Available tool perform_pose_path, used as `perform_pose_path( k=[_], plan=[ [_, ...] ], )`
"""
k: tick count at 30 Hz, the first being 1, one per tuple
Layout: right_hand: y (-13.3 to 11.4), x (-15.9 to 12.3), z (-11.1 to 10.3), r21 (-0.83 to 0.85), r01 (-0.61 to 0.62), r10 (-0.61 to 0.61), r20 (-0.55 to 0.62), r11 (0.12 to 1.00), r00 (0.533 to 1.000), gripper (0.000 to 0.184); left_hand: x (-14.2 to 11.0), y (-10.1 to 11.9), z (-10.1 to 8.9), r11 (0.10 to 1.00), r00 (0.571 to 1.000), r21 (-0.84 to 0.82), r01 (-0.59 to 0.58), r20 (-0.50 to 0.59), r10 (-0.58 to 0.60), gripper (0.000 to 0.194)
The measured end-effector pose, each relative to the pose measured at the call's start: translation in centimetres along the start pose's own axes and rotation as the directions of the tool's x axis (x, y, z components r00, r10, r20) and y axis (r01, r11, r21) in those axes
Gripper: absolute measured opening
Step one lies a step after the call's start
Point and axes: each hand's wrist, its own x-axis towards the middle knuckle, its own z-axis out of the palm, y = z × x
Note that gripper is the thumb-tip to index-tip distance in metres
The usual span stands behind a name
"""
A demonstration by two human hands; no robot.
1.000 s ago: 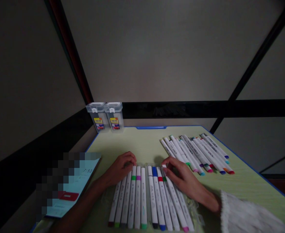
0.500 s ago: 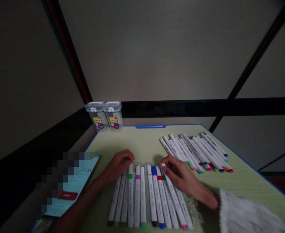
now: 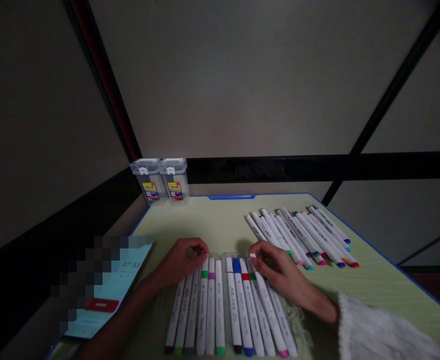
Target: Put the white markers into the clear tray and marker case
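White markers lie side by side in two groups on a clear plastic case (image 3: 303,320) that is spread on the table before me. My left hand (image 3: 184,257) is closed, thumb and forefinger pinching the far end of a green-banded marker (image 3: 202,310) in the left group. In the right group, a pink-ended marker (image 3: 269,310) slants over its neighbours. Its far end is between the thumb and forefinger of my right hand (image 3: 276,262). Beside these lie a purple-banded marker (image 3: 211,310) and a blue-ended marker (image 3: 244,310). My left fingers cover the tops of several left markers.
A loose pile of markers (image 3: 298,235) with coloured ends lies at the back right of the green table (image 3: 201,220). Two clear lidded boxes (image 3: 162,182) stand at its back left corner. A phone or tablet with a lit screen (image 3: 107,295) lies by my left forearm.
My left hand has come down slightly, its thumb and forefinger closing on the end of the green-banded marker. My right hand stays at the pink-ended marker.
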Motion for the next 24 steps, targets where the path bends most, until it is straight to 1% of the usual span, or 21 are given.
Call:
perform_pose_path(
  k=[3,6,8,14,19,24],
  plan=[
    [0.3,0.2,-0.1,0.101,-0.023,0.025,-0.017,0.995,1.000,0.010,0.1,0.3,-0.2,0.991,0.999,-0.126,0.040,0.006,-0.040,0.012],
    [0.4,0.4,-0.1,0.203,-0.036,0.043,-0.030,0.979,0.999,0.015,0.2,0.4,-0.3,0.957,0.995,-0.273,0.096,0.029,-0.091,0.014],
    [0.4,0.5,-0.2,0.253,-0.043,0.053,-0.030,0.967,0.998,0.018,0.2,0.4,-0.3,0.938,0.993,-0.326,0.122,0.040,-0.115,0.015],
    [0.3,0.9,-0.4,0.351,-0.063,0.079,-0.033,0.934,0.996,0.026,0.3,0.6,-0.2,0.896,0.985,-0.411,0.170,0.058,-0.160,0.018],
    [0.2,1.0,-0.8,0.446,-0.134,0.170,-0.042,0.885,0.985,0.030,0.5,0.8,-0.2,0.877,0.982,-0.449,0.173,0.010,-0.188,0.019],
    [0.2,0.9,-0.8,0.555,-0.142,0.228,-0.088,0.819,0.970,0.029,0.7,1.4,0.4,0.839,0.975,-0.518,0.169,-0.036,-0.218,0.021]
  ],
)
